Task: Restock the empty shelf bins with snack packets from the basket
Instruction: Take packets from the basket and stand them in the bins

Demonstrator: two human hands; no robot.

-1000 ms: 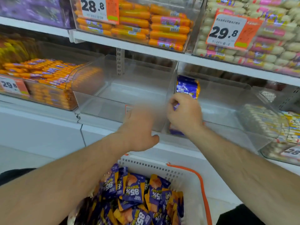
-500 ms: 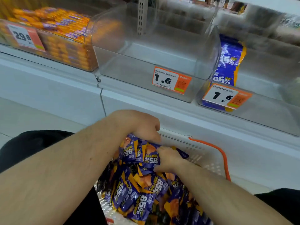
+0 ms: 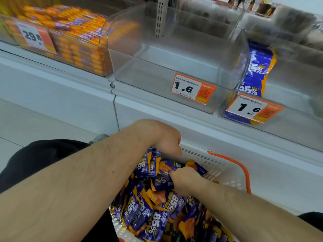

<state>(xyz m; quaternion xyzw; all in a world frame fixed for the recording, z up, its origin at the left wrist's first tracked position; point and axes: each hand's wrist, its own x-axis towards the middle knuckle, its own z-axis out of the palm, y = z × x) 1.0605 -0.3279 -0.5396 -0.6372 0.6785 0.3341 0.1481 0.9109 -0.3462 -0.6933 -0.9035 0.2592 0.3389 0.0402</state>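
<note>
Early in the restock: both hands down in the basket, one bin barely started, one bare.

Nearest, the white basket with its orange handle is heaped with purple-and-orange snack packets; the left hand curls over packets at the far edge of the heap, and the right hand pinches packets just beside it, though how many either one has I cannot tell. Beyond, on the white shelf ledge, the middle clear bin marked 1.6 holds nothing, while the right bin has only a few packets stood against its left wall. So most of the filling looks left to do. Far left, a bin of orange sausage sticks is full.
</note>
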